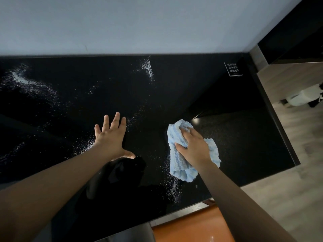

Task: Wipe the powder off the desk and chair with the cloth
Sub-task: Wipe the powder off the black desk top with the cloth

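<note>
One orange chair point(192, 227) seat pokes out under the near edge of the black desk point(244, 137). Beyond it, right of middle, the right hand point(194, 145) grips the bunched pale-blue cloth point(180, 165) against the top, powder point(173, 187) strewn beside it. The left hand point(111, 137) lies flat mid-desk, fingers spread. Further powder streaks the left side and far edge; a small sign point(233, 69) stands in the far right corner.

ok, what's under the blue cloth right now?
The black desk top. The light blue cloth lies bunched on it, gripped from above by the right hand. White powder shows along its left edge; any powder beneath is covered.
</note>
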Demonstrator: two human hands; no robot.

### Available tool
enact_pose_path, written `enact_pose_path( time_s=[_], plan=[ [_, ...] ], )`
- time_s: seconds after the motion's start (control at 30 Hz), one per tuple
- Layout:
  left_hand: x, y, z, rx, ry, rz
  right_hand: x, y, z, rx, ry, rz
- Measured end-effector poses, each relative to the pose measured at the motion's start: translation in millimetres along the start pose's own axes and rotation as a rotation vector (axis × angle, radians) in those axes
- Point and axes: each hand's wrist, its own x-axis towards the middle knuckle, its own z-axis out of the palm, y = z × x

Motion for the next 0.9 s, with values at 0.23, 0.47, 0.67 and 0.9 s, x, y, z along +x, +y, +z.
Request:
enact_pose_path(
  time_s=[0.23, 0.47, 0.67, 0.9],
  plan=[
    [-37, 0, 27, 0.048, -0.027, 0.045, -42, 6, 7, -0.036, -0.036, 0.07],
    [-53, 1, 47, 0.077, -0.036, 0.081, -84, 13, 14, -0.033, -0.022, 0.112],
    [-59, 2, 58, 0.108, -0.045, 0.095, -115, 18, 20, -0.016, -0.019, 0.143],
    [-62, 4, 61, 0.142, -0.048, 0.097, -150, 25, 23, 0.024, -0.03, 0.162]
  ],
)
